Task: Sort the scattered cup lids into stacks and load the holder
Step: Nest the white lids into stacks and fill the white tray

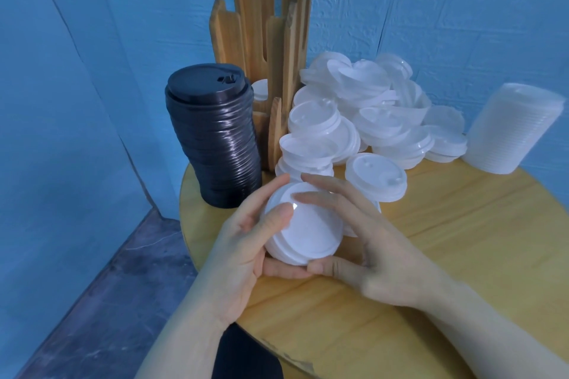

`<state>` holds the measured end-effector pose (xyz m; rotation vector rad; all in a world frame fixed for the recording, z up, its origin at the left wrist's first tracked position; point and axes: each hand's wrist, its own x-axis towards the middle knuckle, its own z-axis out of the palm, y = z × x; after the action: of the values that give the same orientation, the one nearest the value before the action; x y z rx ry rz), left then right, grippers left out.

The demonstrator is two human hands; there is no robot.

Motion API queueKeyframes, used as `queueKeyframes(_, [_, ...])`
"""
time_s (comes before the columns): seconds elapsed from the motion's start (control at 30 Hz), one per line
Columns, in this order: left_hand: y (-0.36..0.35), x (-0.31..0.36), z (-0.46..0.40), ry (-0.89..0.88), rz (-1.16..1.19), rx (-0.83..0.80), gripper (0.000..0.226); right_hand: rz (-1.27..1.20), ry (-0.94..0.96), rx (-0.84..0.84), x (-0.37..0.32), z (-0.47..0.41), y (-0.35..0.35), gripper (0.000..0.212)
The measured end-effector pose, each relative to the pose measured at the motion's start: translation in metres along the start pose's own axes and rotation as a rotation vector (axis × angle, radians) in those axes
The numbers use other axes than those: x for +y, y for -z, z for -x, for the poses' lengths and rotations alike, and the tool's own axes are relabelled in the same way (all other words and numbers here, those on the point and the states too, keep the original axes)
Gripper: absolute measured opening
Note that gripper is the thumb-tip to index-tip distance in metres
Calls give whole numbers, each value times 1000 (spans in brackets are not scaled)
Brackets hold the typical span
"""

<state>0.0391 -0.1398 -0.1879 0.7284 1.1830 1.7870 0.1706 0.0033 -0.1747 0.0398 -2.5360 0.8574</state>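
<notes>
A short stack of white lids (311, 231) sits between both hands just above the round wooden table (462, 224). My left hand (246, 243) grips its left side, thumb on top and fingers underneath. My right hand (363, 243) curls around its right side, fingers over the top and thumb at the near edge. Behind lies a loose pile of white lids (369, 114). A wooden slatted holder (271, 49) stands at the back, with one white lid (261, 90) low inside it. A tall stack of black lids (215, 138) stands to its left.
A stack of clear lids (517, 129) leans at the table's far right edge. A single white lid (375, 177) lies just beyond my right hand. A blue wall closes in behind and to the left. Grey floor shows at lower left.
</notes>
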Motion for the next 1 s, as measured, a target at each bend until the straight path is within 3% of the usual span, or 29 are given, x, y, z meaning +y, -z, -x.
queueKeyframes(0.4, [-5, 2, 6, -18, 5, 65, 38, -48, -11, 72, 2, 1, -8, 68])
queueKeyframes(0.63, [-3, 5, 6, -4, 21, 51, 44, -73, -11, 36, 2, 0, -3, 66])
queueKeyframes(0.83, [-4, 5, 8, -5, 29, 63, 46, 38, -25, 126, 1, -1, -8, 70])
queueKeyframes(1.0, [-7, 7, 9, -29, 70, 64, 52, 47, -11, 66, 3, 0, -6, 70])
